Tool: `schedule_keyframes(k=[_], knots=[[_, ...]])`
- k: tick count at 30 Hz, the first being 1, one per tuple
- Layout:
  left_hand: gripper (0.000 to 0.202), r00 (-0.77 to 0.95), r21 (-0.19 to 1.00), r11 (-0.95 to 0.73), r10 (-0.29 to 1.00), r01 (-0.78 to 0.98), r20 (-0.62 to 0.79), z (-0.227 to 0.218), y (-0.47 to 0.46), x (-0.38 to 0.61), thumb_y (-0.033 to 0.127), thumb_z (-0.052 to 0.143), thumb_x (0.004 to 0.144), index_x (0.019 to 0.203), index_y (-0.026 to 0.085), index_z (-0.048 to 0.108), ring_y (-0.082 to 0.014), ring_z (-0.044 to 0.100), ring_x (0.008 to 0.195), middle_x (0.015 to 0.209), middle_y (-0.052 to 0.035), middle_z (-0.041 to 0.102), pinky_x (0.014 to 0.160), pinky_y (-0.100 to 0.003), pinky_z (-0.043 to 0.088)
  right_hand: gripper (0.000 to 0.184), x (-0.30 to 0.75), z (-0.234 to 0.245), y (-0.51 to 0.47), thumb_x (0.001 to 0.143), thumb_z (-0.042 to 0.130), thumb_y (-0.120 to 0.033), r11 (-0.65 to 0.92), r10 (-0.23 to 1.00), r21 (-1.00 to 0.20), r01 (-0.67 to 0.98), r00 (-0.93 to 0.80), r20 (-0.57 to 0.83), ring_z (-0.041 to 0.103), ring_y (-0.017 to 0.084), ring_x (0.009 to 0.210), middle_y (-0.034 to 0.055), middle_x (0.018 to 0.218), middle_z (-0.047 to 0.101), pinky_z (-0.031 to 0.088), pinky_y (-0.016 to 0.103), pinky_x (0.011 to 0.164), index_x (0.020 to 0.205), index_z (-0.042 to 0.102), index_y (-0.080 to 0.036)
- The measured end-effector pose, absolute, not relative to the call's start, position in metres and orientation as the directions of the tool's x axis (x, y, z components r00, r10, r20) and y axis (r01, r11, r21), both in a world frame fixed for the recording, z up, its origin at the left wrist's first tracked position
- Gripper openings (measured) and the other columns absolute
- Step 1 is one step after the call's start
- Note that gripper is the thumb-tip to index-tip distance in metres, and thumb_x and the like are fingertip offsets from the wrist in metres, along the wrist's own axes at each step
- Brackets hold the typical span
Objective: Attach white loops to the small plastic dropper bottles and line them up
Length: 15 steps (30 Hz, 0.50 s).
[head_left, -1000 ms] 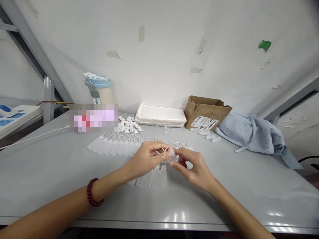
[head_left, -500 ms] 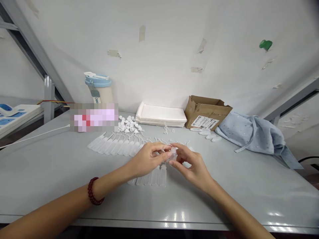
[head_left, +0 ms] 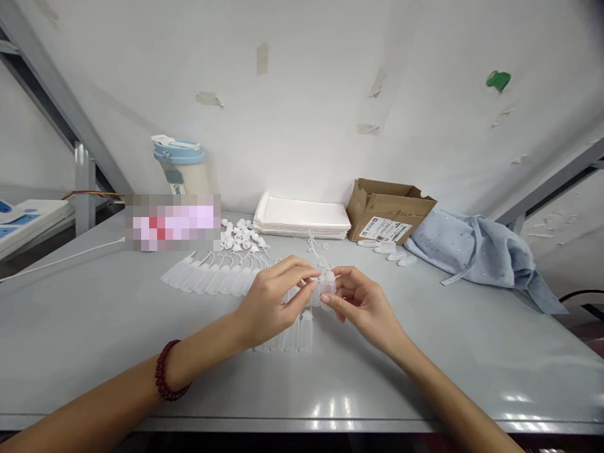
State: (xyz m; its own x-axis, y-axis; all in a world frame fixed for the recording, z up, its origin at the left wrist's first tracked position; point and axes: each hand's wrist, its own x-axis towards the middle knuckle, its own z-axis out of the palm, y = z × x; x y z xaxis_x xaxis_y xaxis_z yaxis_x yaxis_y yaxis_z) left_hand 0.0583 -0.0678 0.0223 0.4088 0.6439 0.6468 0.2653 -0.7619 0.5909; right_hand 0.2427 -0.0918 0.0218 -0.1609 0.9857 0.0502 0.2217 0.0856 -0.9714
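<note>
My left hand point(head_left: 274, 301) and my right hand point(head_left: 359, 304) meet over the middle of the grey table point(head_left: 94, 340), both pinching one small translucent plastic bottle point(head_left: 326, 284) between the fingertips. Just below my hands lies a short row of the same bottles point(head_left: 295, 336), side by side. A longer row of bottles with strap caps point(head_left: 210, 279) lies to the left. A heap of small white caps point(head_left: 240, 236) sits behind that row.
A stack of white trays point(head_left: 302, 220) and an open cardboard box point(head_left: 387, 211) stand against the wall. A blue cloth point(head_left: 476, 255) lies at the right. A blue-lidded cup point(head_left: 182, 167) stands at the back left, with a white cable point(head_left: 61, 259) running leftwards.
Both hands have risen slightly and moved closer together around the bottle. The loose white strap seen at my left fingertips earlier is now pressed in against the bottle.
</note>
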Motion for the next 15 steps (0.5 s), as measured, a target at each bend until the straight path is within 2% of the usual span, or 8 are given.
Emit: schedule_keyframes(k=[2, 7, 12, 15], knots=[[0.021, 0.453, 0.513, -0.826, 0.56, 0.235, 0.694, 0.0186, -0.0668, 0.0575, 0.011, 0.05, 0.087, 0.104, 0.014, 0.062, -0.0161, 0.061, 0.086, 0.099, -0.01, 0.063, 0.073, -0.028, 0.053, 0.039, 0.2427, 0.0236, -0.0911, 0.07, 0.074, -0.035, 0.002, 0.984, -0.985, 0.175, -0.176, -0.03, 0.046, 0.006, 0.044, -0.0085, 0.063, 0.05, 0.039, 0.021, 0.041, 0.095, 0.048, -0.021], [0.035, 0.604, 0.439, -0.874, 0.467, 0.206, 0.646, 0.0148, -0.0662, 0.0553, 0.009, 0.05, 0.086, 0.122, 0.013, 0.05, -0.0201, 0.053, 0.111, 0.122, -0.0147, 0.054, 0.091, -0.034, 0.05, 0.043, 0.2456, 0.0267, -0.0884, 0.064, 0.077, -0.035, -0.136, 0.955, -0.982, 0.133, -0.245, -0.165, 0.047, 0.007, 0.04, -0.0105, 0.056, 0.049, 0.036, 0.019, 0.035, 0.089, 0.045, -0.021], [0.046, 0.693, 0.401, -0.895, 0.416, 0.197, 0.588, 0.0141, -0.0707, 0.0557, 0.019, 0.06, 0.084, 0.126, 0.01, 0.044, -0.0218, 0.049, 0.115, 0.124, -0.0159, 0.052, 0.095, -0.034, 0.047, 0.043, 0.2445, 0.0281, -0.0883, 0.063, 0.078, -0.035, -0.169, 0.94, -0.979, 0.113, -0.28, -0.194, 0.047, 0.007, 0.037, -0.0101, 0.051, 0.053, 0.036, 0.019, 0.035, 0.087, 0.046, -0.02], [0.046, 0.694, 0.381, -0.898, 0.418, 0.22, 0.586, 0.0109, -0.0735, 0.0572, 0.021, 0.06, 0.085, 0.126, 0.01, 0.043, -0.0222, 0.047, 0.115, 0.123, -0.016, 0.052, 0.097, -0.035, 0.046, 0.042, 0.2428, 0.0278, -0.0891, 0.063, 0.078, -0.034, -0.182, 0.931, -0.977, 0.108, -0.301, -0.206, 0.048, 0.008, 0.036, -0.0096, 0.048, 0.056, 0.037, 0.019, 0.035, 0.087, 0.046, -0.02]])
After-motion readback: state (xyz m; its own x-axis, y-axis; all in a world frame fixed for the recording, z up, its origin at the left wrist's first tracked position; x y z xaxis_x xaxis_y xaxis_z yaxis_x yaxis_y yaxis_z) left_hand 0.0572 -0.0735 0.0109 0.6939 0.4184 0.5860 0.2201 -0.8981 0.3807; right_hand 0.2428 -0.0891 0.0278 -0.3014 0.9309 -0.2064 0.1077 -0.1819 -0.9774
